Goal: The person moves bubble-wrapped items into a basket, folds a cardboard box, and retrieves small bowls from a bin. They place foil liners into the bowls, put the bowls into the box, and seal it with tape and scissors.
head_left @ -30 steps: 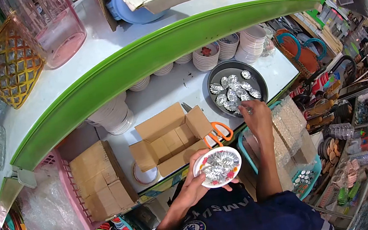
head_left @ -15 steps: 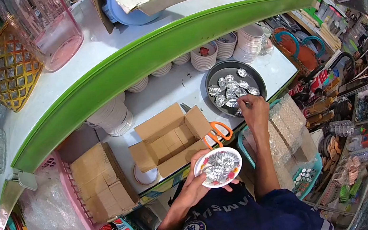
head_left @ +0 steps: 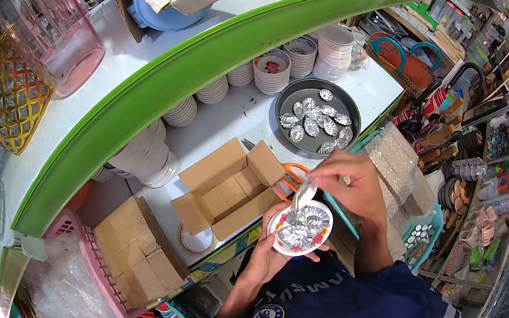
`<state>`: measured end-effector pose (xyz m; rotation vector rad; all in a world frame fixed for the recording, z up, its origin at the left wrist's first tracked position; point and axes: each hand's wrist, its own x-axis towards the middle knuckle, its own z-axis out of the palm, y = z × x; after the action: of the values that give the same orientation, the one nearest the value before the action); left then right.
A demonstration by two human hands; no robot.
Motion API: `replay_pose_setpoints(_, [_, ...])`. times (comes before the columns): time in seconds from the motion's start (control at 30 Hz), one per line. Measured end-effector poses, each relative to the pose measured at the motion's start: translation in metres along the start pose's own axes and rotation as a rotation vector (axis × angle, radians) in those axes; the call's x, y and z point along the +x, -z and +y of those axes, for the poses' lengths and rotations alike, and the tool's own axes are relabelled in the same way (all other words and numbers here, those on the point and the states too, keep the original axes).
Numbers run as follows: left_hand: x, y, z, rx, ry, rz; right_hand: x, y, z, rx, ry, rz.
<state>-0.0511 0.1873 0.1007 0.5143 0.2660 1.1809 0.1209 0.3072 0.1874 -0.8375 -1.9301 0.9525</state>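
Note:
My left hand (head_left: 269, 258) grips a small white floral bowl (head_left: 286, 248) from its left side and underneath. Several shiny fluted metal tart molds (head_left: 303, 226) lie in that bowl. Just above its rim, my right hand (head_left: 353, 183) pinches another silvery mold (head_left: 304, 193) between thumb and fingers. Behind my hands, a dark round pan (head_left: 346, 99) on the shelf holds several more fluted molds (head_left: 310, 113), some tipped on their sides.
An open cardboard box (head_left: 228, 196) and orange-handled scissors (head_left: 296, 168) lie on the white shelf. Stacked bowls (head_left: 272, 71) line its back under a green shelf edge (head_left: 197, 47). A pink basket (head_left: 101, 276) stands left; bubble wrap (head_left: 394, 160) lies right.
My right hand has come from the pan toward the bowl, bringing a mold with it. My left hand still holds the bowl in nearly the same place. The view has shifted slightly.

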Motion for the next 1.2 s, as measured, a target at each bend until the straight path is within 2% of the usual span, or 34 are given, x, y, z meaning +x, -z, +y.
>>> replay_pose_setpoints(0.17, [-0.001,-0.003,0.0,0.019,0.014,0.006,-0.003,-0.003,-0.019,-0.026,0.077,-0.243])
replay_pose_setpoints(0.3, [-0.003,-0.007,-0.001,0.06,0.007,0.017,-0.005,-0.006,-0.015,-0.012,0.15,-0.326])
replay_pose_setpoints(0.4, [-0.003,-0.008,-0.002,0.053,0.008,0.025,-0.005,-0.005,-0.016,-0.025,0.129,-0.409])
replay_pose_setpoints(0.6, [-0.004,-0.01,-0.004,0.056,0.016,0.031,-0.005,-0.008,-0.01,-0.04,0.22,-0.449])
replay_pose_setpoints(0.93, [-0.003,-0.006,-0.006,0.034,0.005,0.007,-0.006,-0.01,-0.013,-0.021,0.198,-0.364])
replay_pose_setpoints(1.03, [-0.003,-0.004,-0.007,0.026,0.003,0.004,-0.007,-0.008,-0.015,0.025,0.158,-0.27])
replay_pose_setpoints(1.1, [-0.004,-0.003,-0.009,0.028,-0.004,0.003,-0.008,-0.005,-0.011,0.026,0.036,-0.173])
replay_pose_setpoints(1.17, [-0.003,-0.003,-0.01,-0.012,-0.014,0.012,-0.007,-0.002,-0.006,0.024,0.007,-0.109])
replay_pose_setpoints(1.2, [-0.003,-0.004,-0.009,-0.013,-0.011,0.01,-0.006,-0.001,0.0,-0.012,-0.037,0.007])
